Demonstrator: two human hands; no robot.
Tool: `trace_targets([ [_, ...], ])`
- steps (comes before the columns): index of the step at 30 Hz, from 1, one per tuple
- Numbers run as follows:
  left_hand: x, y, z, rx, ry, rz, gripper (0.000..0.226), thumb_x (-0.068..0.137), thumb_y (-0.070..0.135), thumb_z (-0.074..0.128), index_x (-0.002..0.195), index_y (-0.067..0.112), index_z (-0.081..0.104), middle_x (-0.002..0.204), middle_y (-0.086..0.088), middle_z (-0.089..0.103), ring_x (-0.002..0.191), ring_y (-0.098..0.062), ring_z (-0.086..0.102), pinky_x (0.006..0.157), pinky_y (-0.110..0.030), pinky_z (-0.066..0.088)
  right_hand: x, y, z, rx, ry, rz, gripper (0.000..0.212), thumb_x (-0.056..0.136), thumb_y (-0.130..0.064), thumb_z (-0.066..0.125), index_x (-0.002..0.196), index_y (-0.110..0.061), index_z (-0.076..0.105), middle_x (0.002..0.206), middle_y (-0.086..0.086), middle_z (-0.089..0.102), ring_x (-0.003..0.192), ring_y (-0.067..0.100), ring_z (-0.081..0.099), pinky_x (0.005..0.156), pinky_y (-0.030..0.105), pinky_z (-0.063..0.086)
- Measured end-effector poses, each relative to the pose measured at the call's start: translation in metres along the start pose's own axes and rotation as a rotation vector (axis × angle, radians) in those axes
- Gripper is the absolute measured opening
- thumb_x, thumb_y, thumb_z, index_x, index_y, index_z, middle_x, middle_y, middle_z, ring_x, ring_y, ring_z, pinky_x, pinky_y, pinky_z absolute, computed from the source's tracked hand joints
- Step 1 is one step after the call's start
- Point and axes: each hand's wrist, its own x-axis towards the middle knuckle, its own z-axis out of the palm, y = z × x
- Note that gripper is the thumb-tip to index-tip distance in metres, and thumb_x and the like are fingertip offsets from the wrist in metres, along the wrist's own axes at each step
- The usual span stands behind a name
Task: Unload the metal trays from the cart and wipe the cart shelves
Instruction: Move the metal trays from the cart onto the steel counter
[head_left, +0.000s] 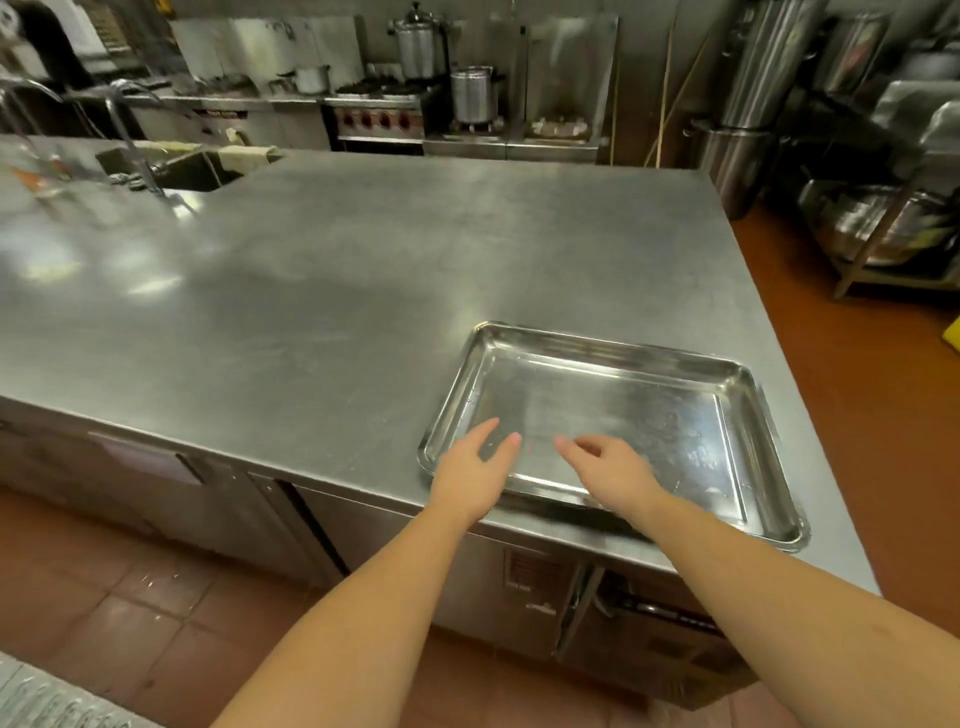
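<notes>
while both hands' fingers hang released, the metal tray lies flat, long axis running left-right along the counter.

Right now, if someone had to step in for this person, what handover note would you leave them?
Left hand: open, empty, fingers spread over the near left corner of the metal tray.
Right hand: open, empty, over the tray's near edge.
Tray: lies flat and empty on the steel counter, at its near right corner, no longer gripped.
Done: one tray looks set down on the counter.
Left: the cart is not clearly in view, so I cannot tell how many trays remain on it. No cloth shows in either hand; the shelf wiping looks still to do.
</notes>
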Motion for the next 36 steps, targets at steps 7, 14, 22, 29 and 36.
trace_targets([
  [7,-0.038,-0.009,-0.083,-0.095,0.204,-0.051,0.053,0.094,0.05,0.048,0.142,0.026,0.045,0.146,0.007,0.045,0.135,-0.011,0.04,0.107,-0.024,0.027,-0.019,-0.088,0.052,0.23,-0.16,-0.136,0.026,0.092,-0.051,0.051,0.086,-0.026,0.057,0.104,0.008,0.066,0.099,0.024,0.063,0.078,0.035,0.049],
  [14,-0.108,-0.048,-0.138,-0.132,0.49,-0.216,0.048,0.094,0.049,0.049,0.136,0.026,0.052,0.135,0.004,0.056,0.123,-0.012,0.051,0.102,-0.023,0.034,-0.057,-0.139,0.127,0.244,-0.473,-0.242,0.026,0.092,-0.054,0.05,0.09,-0.029,0.055,0.102,0.0,0.065,0.094,0.015,0.063,0.077,0.032,0.047],
  [22,-0.217,-0.09,-0.132,-0.087,0.781,-0.474,0.044,0.096,0.05,0.043,0.131,0.027,0.056,0.127,0.005,0.061,0.116,-0.013,0.054,0.092,-0.021,0.035,-0.117,-0.116,0.192,0.076,-0.812,-0.329,0.03,0.091,-0.054,0.051,0.103,-0.028,0.057,0.103,-0.002,0.065,0.099,0.015,0.063,0.088,0.038,0.052],
  [29,-0.317,-0.1,-0.128,-0.118,0.962,-0.611,0.041,0.098,0.045,0.041,0.131,0.024,0.055,0.128,0.004,0.06,0.114,-0.013,0.054,0.094,-0.024,0.038,-0.174,-0.108,0.232,-0.035,-0.979,-0.391,0.036,0.091,-0.054,0.051,0.109,-0.024,0.058,0.103,-0.001,0.065,0.096,0.015,0.064,0.083,0.034,0.051],
  [36,-0.455,-0.128,-0.156,-0.075,1.179,-0.776,0.041,0.099,0.044,0.04,0.129,0.023,0.057,0.128,0.003,0.06,0.109,-0.01,0.052,0.086,-0.019,0.033,-0.293,-0.121,0.305,-0.17,-1.192,-0.532,0.035,0.092,-0.048,0.052,0.112,-0.02,0.057,0.095,-0.002,0.065,0.085,0.012,0.063,0.065,0.027,0.048],
])
